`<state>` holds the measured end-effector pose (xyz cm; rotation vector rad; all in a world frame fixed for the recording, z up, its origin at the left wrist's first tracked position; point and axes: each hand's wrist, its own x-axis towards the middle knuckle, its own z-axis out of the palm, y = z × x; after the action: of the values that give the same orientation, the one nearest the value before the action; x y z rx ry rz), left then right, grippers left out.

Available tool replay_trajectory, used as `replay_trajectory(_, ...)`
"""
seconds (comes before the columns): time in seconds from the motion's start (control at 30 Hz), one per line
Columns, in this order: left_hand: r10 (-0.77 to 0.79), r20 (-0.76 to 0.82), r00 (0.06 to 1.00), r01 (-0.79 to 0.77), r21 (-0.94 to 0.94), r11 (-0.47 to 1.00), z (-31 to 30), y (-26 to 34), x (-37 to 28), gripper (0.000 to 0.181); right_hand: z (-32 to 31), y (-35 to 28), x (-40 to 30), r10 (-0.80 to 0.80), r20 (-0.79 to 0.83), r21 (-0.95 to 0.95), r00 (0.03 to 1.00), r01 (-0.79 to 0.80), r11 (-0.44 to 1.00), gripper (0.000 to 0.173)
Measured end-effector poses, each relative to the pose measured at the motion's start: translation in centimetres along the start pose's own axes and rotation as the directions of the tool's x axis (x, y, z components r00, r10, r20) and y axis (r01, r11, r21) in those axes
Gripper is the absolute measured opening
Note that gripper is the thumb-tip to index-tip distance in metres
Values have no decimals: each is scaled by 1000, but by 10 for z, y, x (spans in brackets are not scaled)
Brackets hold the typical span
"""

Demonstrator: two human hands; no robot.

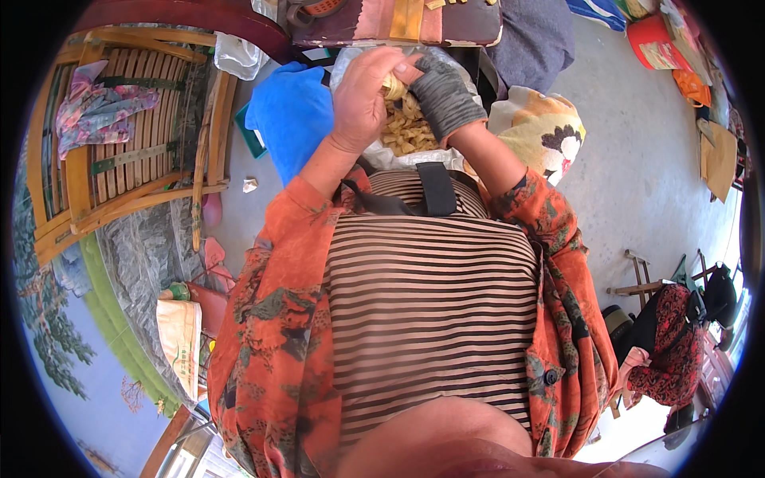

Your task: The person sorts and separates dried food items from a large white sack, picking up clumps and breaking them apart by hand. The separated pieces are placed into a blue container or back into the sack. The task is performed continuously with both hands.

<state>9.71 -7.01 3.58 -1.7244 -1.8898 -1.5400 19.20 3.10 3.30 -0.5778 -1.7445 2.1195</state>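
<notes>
My left hand (366,95), bare, curls around a small pale yellow bundle of flat strip material (392,88). Against the bundle's other side are the fingers of my right hand (409,73), partly hidden; a grey fingerless sleeve (445,98) covers that hand and wrist. Both hands meet above a white plastic bag (391,160). Inside it lie many yellowish folded pieces (409,131), whose material I cannot tell. Blue cloth (293,113) covers the knee on the left, and a flowered cloth (538,131) the one on the right.
Just beyond my hands stands a dark worn bench top (334,30) with a wooden strip (408,19) and small yellow pieces (436,3) on it. Grey cloth (532,42) hangs at its right. A slatted bamboo chair (128,119) is on the left, a red bucket (657,45) far right.
</notes>
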Motion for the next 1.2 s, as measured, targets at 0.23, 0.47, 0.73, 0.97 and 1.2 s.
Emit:
replay_trajectory(0.23,-213,68,975,218,-88,972,1,1,-3,17,1,4,-8,365,229,587,902,-427,688,25)
replay_trajectory(0.47,-196,13,981,196,-112,974,7,-1,-7,14,3,-17,-15,118,-60,45,991,-115,992,31)
replay_trajectory(0.73,-493,135,859,501,-411,761,-1,3,3,11,-5,-24,-13,-275,101,-513,956,286,809,35)
replay_trajectory(0.97,-488,168,856,511,-417,752,-3,1,5,13,-15,-27,-1,-133,69,-364,989,149,919,30)
replay_trajectory(1.2,-571,191,799,583,-477,657,-3,-17,-10,12,-9,-17,-11,203,201,45,958,-216,975,27)
